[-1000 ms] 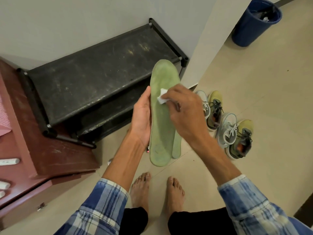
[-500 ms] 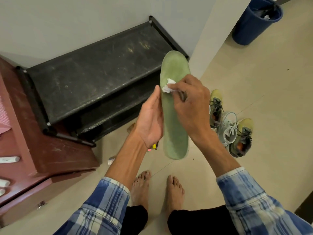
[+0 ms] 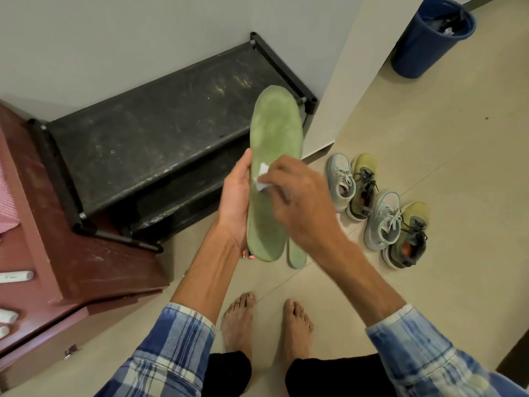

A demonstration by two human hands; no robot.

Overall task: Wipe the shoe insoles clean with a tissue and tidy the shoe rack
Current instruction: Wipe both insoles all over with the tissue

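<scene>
Step in hand: insole wiping. Green insole upright, left hand gripping its edge; second insole apparently behind. Right hand pinches white tissue against mid-sole. Next: firm strokes heelward. Shoe rack beyond fingertips, not yet tidied.

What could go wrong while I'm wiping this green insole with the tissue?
The left hand holds the green insole along one edge, so wiping pressure from the right hand could bend it or break that grip. The tissue is a small wad and may shred. The shoe rack looks dusty; resting the insole there could re-soil it.
</scene>
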